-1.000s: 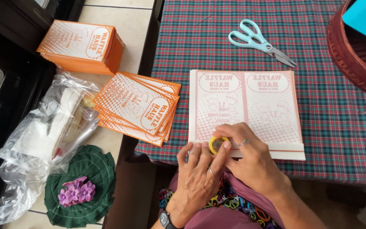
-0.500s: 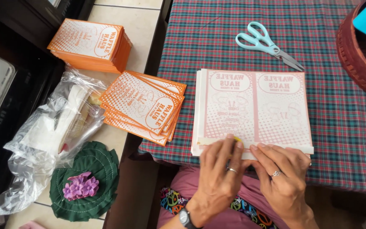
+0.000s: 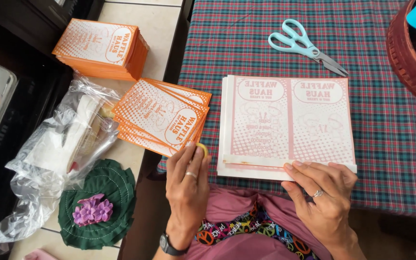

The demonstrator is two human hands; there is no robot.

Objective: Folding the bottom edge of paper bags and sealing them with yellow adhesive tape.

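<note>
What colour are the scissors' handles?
The scissors have light blue handles and grey metal blades, seen clearly in the head view.

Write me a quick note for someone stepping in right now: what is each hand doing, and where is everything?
Left hand: pinches a small yellow tape roll at the table's near left edge.
Right hand: fingertips press the near edge of the pink printed sheets.
Sheets lie stacked on the plaid tablecloth; a pale strip runs along their near edge. Scissors lie beyond, untouched.
Two orange bag stacks sit left on the side counter.
Done or left: cannot tell.
</note>
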